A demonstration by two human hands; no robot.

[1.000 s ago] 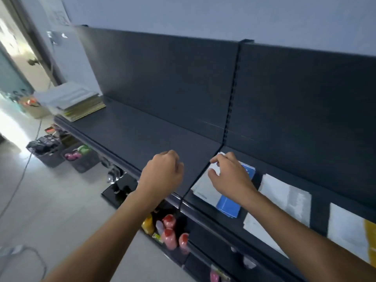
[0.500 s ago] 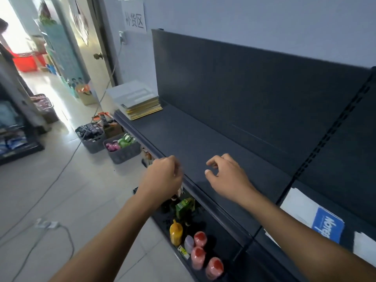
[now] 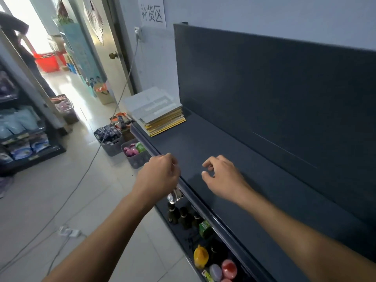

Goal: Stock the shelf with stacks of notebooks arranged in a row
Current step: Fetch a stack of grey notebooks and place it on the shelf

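A stack of notebooks (image 3: pixel 160 110), white-covered over yellow ones, lay at the far left of the dark shelf (image 3: pixel 234 159), grey baskets (image 3: pixel 122 146) on the floor held packets, and the left hand (image 3: pixel 157 176) and right hand (image 3: pixel 222 178) hovered empty, fingers loosely curled.

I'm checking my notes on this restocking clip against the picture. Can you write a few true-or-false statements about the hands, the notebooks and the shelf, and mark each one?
1. Both hands are empty. True: neither the left hand nor the right hand holds anything.
2. The stack of notebooks sits at the far end of the shelf. True.
3. The right hand rests on the stack of notebooks. False: it hovers over bare shelf, well short of the stack.
4. The top notebook is red. False: it is white, with yellow ones beneath.
5. Bottles stand on the level below the shelf. True.
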